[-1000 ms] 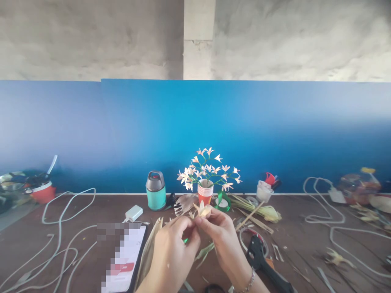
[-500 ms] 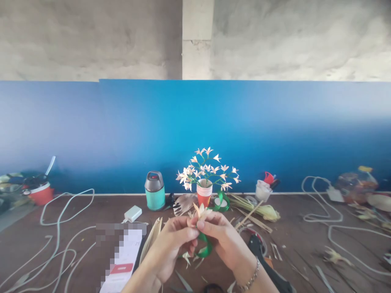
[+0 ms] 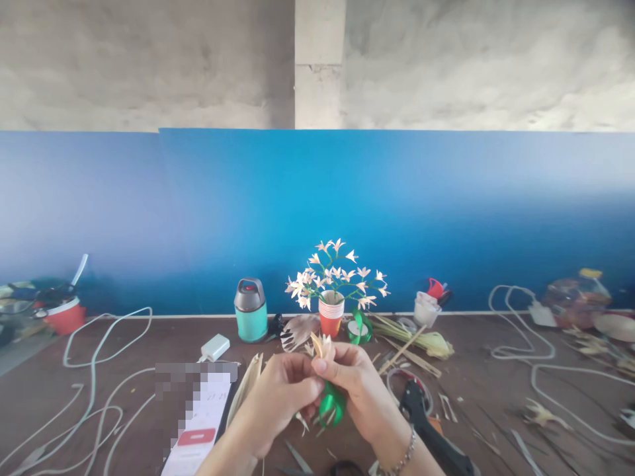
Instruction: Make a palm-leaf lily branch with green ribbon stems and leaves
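Between the thumb and fingers of my right hand point(image 3: 360, 387) is a pale, cream-coloured artificial flower point(image 3: 321, 345), its petals pointing up. My left hand point(image 3: 288, 393) is closed in a pinch at the base of the same flower; the stem is hidden by the fingers. A loop of shiny green ribbon point(image 3: 331, 404) hangs under the fingertips, between the hands. Small pale petal tips point(image 3: 301, 423) show below my left hand. Just beyond, a red and white paper cup point(image 3: 331, 320) holds a spray of similar flowers point(image 3: 342, 272) on green stems.
Left of the cup stand a teal flask point(image 3: 251, 320) and a white charger point(image 3: 215, 346); a phone point(image 3: 196, 423) lies nearer. A ribbon roll point(image 3: 357, 328), dried husks point(image 3: 421, 340) and a black glue gun point(image 3: 431, 430) lie to the right. White cables point(image 3: 94, 363) cross the table.
The flower's petals, spread before, are now gathered more upright between my right fingers. The ribbon loop has bunched closer under the hands. My right hand has shifted slightly left.
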A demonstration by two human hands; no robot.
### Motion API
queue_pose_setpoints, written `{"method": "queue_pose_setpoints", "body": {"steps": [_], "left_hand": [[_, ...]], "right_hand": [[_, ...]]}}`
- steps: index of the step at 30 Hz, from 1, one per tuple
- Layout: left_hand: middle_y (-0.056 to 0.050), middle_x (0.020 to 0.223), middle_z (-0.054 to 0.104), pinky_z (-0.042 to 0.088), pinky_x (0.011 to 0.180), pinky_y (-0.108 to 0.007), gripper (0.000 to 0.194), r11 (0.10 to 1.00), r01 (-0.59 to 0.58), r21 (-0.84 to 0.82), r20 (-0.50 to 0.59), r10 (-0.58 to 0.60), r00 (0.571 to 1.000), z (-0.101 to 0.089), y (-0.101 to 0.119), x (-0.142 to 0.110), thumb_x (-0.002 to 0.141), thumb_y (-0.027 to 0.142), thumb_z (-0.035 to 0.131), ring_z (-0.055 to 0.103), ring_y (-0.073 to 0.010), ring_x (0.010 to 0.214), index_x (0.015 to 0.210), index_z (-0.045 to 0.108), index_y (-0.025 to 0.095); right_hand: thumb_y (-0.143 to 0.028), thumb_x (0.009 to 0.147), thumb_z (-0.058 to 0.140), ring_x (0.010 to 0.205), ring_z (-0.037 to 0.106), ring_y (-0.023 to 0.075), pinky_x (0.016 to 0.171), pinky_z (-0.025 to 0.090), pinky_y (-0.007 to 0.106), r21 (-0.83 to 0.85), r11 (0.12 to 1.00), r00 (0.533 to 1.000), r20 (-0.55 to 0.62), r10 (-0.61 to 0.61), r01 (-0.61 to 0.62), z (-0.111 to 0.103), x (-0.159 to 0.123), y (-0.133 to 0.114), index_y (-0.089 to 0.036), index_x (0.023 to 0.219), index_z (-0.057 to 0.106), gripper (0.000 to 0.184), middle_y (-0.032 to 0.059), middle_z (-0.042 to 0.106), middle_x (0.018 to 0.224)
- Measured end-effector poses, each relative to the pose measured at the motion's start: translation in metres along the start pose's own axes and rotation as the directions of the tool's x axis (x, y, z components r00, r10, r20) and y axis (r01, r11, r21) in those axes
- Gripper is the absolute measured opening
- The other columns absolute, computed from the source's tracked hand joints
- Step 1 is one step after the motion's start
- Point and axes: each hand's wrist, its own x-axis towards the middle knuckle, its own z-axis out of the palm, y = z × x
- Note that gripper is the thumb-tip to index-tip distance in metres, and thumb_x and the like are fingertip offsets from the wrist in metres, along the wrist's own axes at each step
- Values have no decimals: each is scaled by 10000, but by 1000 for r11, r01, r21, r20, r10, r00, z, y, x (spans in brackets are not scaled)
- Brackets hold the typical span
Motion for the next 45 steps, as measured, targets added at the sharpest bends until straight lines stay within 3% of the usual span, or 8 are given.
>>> {"method": "queue_pose_setpoints", "body": {"steps": [4,8,10,16,20,24,35,45], "left_hand": [[27,481,505,291,438,-202,121,960,-93,266,-185,145,972,5,-2,-2,675,225,549,414,-86,445,586,571,147],[-8,560,586,347,527,-235,130,776,-166,609,-280,406,870,9,-7,-8,694,214,526,487,-132,531,624,627,171],[-11,559,585,349,548,-241,134,719,-183,670,-284,476,832,10,-8,-9,688,202,528,491,-138,541,587,612,174],[31,478,480,290,439,-199,168,964,-142,224,-251,198,948,8,-2,-4,685,280,556,383,-85,442,582,579,150],[43,459,469,273,444,-189,199,994,-105,-37,-212,94,973,7,1,-2,644,312,607,354,-64,435,558,551,142],[43,447,475,294,457,-199,240,986,-55,-156,-113,37,993,7,2,-4,611,339,643,379,-64,427,536,520,147],[61,391,423,289,412,-194,182,997,-6,-80,-55,2,999,8,3,-6,593,264,586,356,-59,376,499,461,172],[80,484,335,236,428,-192,161,950,-171,261,-225,232,946,11,-5,-6,708,207,514,288,-66,447,579,421,185]], "right_hand": [[-238,556,794,526,527,99,524,424,210,-79,990,986,-107,-127,119,0,3,1,-123,533,598,228,-4,588,547],[-269,544,800,558,502,107,582,410,234,-127,977,971,-142,-191,174,-1,6,5,-138,541,607,233,-13,578,557],[-294,564,788,559,488,110,583,403,240,-160,968,967,-140,-215,192,-1,7,6,-143,550,612,233,-16,562,554],[-337,662,719,645,503,123,601,403,220,-294,934,974,-40,-225,204,-3,0,-8,-169,650,625,193,-4,567,673],[-345,732,654,805,541,158,680,430,232,-332,926,984,38,-174,177,-3,-4,-18,-186,701,667,163,26,603,822],[-326,686,697,637,544,135,585,442,240,-232,963,989,81,-122,138,-4,-3,-16,-171,647,642,169,-1,573,664],[-317,686,700,540,496,110,499,406,221,-191,975,994,12,-113,113,-1,-5,-12,-154,628,581,210,-10,528,602],[-360,741,636,689,512,140,634,407,232,-376,900,969,-22,-245,219,3,-2,-7,-169,708,602,197,-4,554,673]]}}
